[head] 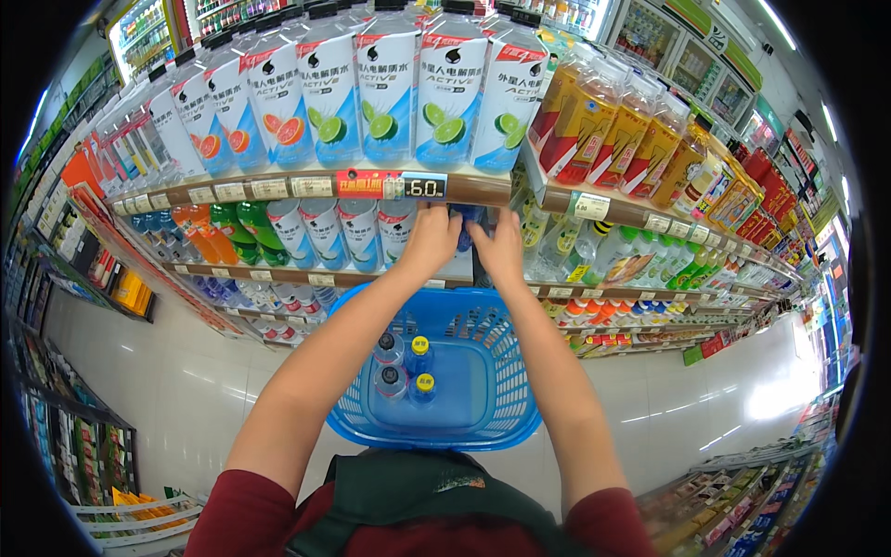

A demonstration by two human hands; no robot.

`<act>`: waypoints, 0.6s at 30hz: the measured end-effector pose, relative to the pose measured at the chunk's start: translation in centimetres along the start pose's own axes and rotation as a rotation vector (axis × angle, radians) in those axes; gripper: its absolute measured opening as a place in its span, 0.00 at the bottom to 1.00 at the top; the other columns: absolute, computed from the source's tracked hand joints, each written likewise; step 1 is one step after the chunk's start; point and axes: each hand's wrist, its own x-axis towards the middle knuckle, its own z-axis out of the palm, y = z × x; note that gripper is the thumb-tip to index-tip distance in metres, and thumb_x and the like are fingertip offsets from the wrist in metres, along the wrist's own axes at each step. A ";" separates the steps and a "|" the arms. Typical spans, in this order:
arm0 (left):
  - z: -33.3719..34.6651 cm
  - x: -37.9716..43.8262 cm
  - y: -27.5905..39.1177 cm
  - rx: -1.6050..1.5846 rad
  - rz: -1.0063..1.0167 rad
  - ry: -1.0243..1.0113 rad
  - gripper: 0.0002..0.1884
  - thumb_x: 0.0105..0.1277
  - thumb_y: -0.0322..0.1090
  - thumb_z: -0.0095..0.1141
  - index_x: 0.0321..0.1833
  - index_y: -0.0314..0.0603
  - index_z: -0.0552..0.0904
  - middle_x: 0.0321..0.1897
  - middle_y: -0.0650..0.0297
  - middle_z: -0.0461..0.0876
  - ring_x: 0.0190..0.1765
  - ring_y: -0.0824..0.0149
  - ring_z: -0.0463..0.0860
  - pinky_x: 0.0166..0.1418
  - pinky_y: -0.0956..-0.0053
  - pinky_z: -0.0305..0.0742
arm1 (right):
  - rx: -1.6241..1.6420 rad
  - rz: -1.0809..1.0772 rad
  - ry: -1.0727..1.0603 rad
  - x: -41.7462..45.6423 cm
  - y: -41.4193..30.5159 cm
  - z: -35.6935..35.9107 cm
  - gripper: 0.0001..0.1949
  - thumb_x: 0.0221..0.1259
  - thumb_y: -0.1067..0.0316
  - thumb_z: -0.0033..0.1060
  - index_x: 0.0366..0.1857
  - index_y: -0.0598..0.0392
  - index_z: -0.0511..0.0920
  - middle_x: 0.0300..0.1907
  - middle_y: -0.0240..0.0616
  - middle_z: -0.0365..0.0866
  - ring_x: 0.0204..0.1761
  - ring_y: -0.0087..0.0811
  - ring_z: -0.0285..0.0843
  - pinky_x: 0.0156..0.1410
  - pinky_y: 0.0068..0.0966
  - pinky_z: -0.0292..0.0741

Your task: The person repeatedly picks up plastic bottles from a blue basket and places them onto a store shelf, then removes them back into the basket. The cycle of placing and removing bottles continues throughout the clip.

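Note:
Both of my hands reach into the second shelf level, under the brown shelf edge (pixel 480 188). My left hand (pixel 430 240) is beside the row of electrolyte water bottles (pixel 362 237), its fingertips partly hidden by the shelf edge. My right hand (pixel 498 247) is just across from it, thumb turned inward. Between the two thumbs shows a dark blue bottle (pixel 465 226); whether either hand grips it is not visible. Below my forearms is a blue plastic basket (pixel 511 376). Upright in its left half stand two black-capped bottles (pixel 390 381) and two yellow-capped blue bottles (pixel 422 386).
Large electrolyte bottles (pixel 383 90) line the shelf above my hands, with amber drink bottles (pixel 598 132) to the right. Green-capped bottles (pixel 647 254) stand lower right. Green soda bottles (pixel 261 233) are at left. Pale tiled floor (pixel 647 390) surrounds the basket.

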 end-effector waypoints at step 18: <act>0.6 3.6 -2.2 0.267 0.115 0.050 0.13 0.70 0.30 0.48 0.52 0.36 0.82 0.50 0.45 0.83 0.54 0.41 0.80 0.58 0.49 0.73 | -0.069 -0.149 -0.196 3.6 0.6 -1.1 0.25 0.64 0.55 0.63 0.61 0.56 0.71 0.52 0.57 0.79 0.57 0.59 0.75 0.59 0.47 0.74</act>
